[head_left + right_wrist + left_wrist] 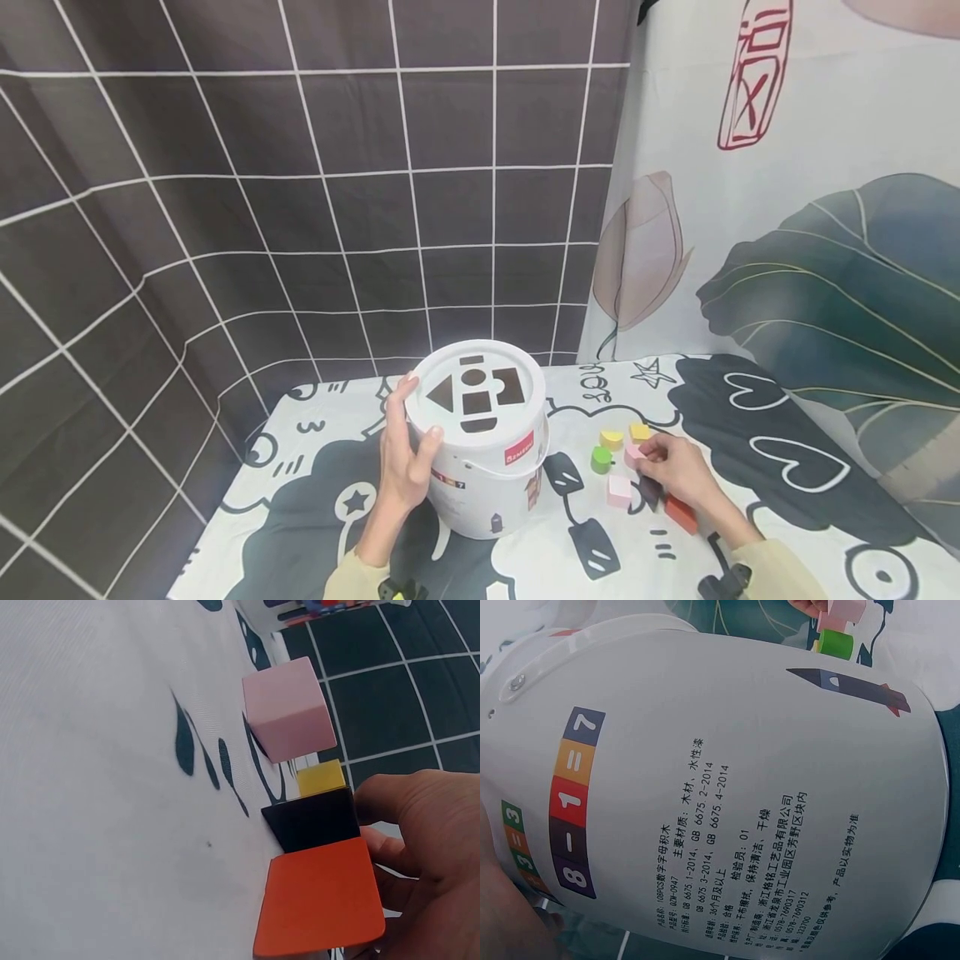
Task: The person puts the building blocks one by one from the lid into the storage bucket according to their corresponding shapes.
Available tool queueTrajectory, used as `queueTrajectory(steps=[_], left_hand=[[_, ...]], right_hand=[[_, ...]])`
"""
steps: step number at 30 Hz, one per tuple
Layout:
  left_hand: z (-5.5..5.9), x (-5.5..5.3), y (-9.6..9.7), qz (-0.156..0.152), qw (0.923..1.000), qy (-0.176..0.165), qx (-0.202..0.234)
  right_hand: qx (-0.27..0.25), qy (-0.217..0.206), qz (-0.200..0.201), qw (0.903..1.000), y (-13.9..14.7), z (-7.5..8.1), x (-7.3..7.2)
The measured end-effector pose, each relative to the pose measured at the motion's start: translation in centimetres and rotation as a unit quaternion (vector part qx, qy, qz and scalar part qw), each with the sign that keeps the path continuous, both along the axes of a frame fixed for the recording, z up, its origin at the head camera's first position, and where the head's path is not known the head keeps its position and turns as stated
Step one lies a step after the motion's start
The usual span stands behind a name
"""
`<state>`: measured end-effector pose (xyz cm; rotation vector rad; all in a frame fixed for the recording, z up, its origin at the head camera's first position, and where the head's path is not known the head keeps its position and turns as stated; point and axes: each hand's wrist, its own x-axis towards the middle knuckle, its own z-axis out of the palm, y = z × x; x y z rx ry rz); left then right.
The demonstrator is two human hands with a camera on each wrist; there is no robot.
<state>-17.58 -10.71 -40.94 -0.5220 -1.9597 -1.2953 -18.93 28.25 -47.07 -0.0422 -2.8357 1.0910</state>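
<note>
A white bucket stands upright on the patterned cloth, its lid cut with several shaped holes. Along the bucket's left side lies my left hand, fingers fairly straight and thumb against the lid's edge. My right hand pinches a pink block among several blocks right of the bucket; its fingertips are partly hidden in the right wrist view. Around it lie a green block, yellow blocks, another pink block, a black block and a red block.
A thin white handle hangs across the bucket's front. Behind the cloth-covered table rises a dark gridded curtain, with a white leaf-printed curtain to its right.
</note>
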Motion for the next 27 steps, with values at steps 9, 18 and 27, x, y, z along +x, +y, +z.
queueTrajectory(steps=[9, 18, 27], left_hand=[[0.02, -0.03, -0.02, 0.002, 1.0, 0.008, -0.004], [0.0, -0.01, 0.01, 0.001, 1.0, 0.007, -0.001], [0.03, -0.03, 0.0, 0.003, 1.0, 0.008, -0.002]], right_hand=[[0.008, 0.002, -0.003, 1.0, -0.05, -0.17, -0.05], [0.005, 0.011, -0.001, 0.9999, -0.19, -0.19, -0.03], [0.002, 0.004, -0.003, 1.0, -0.15, 0.37, -0.08]])
